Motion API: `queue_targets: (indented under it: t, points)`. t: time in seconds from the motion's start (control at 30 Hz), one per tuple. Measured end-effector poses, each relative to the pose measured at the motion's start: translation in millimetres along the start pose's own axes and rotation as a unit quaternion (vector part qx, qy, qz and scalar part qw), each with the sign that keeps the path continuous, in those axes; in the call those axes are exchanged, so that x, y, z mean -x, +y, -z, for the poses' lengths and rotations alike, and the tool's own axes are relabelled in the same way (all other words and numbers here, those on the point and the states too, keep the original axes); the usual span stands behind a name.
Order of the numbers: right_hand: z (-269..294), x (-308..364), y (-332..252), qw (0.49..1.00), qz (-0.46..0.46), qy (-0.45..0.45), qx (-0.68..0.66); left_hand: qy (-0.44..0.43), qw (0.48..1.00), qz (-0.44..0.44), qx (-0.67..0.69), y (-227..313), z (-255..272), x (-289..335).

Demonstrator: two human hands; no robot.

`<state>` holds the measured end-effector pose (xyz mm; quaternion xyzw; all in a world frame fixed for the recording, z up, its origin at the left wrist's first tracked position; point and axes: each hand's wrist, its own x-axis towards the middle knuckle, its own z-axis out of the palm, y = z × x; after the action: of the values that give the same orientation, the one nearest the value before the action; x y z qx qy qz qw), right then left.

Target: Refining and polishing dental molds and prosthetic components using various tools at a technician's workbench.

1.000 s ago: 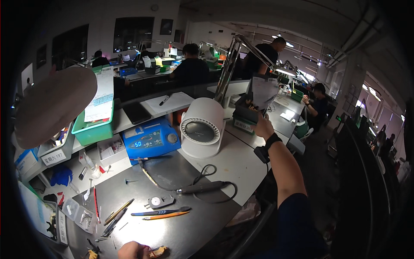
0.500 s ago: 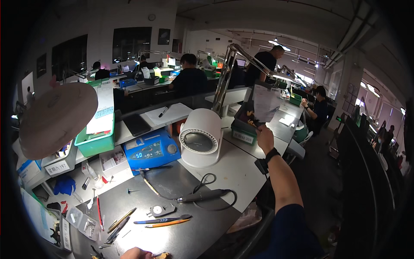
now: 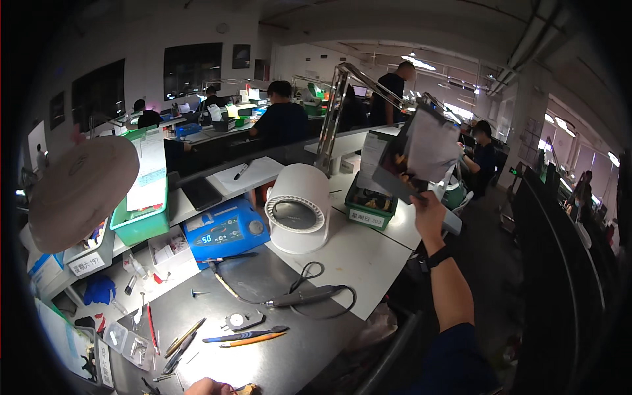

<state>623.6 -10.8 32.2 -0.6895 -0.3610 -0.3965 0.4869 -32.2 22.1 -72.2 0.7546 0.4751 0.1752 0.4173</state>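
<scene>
My right hand [image 3: 430, 216] grips the near rim of a dark grey bin [image 3: 395, 183], raised and tilted in the air on the right. A pale paper sheet [image 3: 436, 151] stands in it, with small dark and yellowish items beside the paper. Left of that hand, a green bin [image 3: 368, 216] with a white label rests on the bench, holding small dark and yellowish pieces and a paper. At the bottom edge my left hand [image 3: 208, 387] is partly cut off, fingers closed on a small yellowish piece [image 3: 247, 390].
A white cylindrical fan [image 3: 299, 210] stands mid-bench beside a blue control box [image 3: 227, 232]. A corded handpiece [image 3: 309, 296] lies on the metal plate [image 3: 263, 362] near several slim tools. A round lamp head [image 3: 85, 191] overhangs the left. Co-workers sit and stand beyond.
My right hand has lifted the dark grey bin up and to the right, uncovering the green bin's contents. The left hand stays nearly still at the bottom edge. The view has shifted slightly.
</scene>
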Motion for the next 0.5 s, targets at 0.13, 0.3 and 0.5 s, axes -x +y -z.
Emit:
queue_targets:
  t: [0.13, 0.3, 0.5]
  points:
    - [58, -6, 14, 1.000, -0.003, -0.018, 0.026, 0.002, 0.999, 0.026, 0.025, -17, -3, -3]
    - [96, 20, 42, 0.993, -0.003, -0.055, 0.103, -0.004, 0.999, 0.045, 0.030, -22, -5, -6]
    - [88, 52, 65, 0.988, -0.058, -0.115, 0.081, -0.003, 0.991, 0.070, 0.111, -58, -14, -15]
